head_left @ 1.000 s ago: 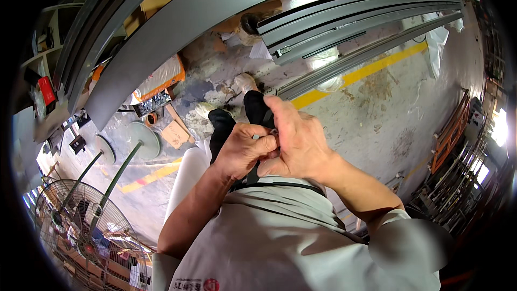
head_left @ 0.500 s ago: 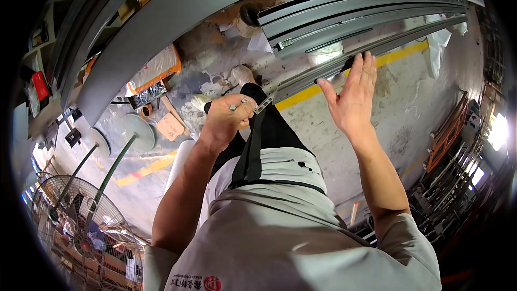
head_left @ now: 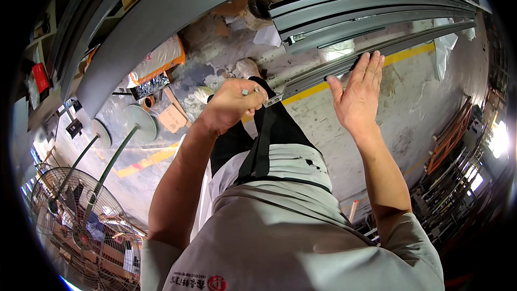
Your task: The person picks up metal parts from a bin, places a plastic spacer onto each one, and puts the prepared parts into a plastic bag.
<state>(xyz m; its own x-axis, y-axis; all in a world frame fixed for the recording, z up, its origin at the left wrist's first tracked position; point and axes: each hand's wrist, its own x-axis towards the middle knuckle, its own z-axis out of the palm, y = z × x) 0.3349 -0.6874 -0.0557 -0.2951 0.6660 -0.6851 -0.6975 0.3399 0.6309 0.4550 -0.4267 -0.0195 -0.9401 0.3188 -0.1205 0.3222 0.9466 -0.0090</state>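
Fitting (head_left: 273,100) | in left hand (head_left: 235,105), jutting out over trousers (head_left: 288,129) | left fingers: clamped on fitting | right hand (head_left: 358,97): fingers extended, thumb apart, near rail (head_left: 309,77); contact: cannot tell

1. Floor (head_left: 393,175): grey, stained, marked with yellow stripes (head_left: 412,54).
2. Fan (head_left: 83,237): wire-caged, lower left; two round base plates (head_left: 144,127) rest on the floor nearby.
3. Shelving (head_left: 47,39): upper left, open compartments.
4. Right side: dark, crowded with long bars (head_left: 441,191).
5. Light (head_left: 500,139): bright patch, right edge.
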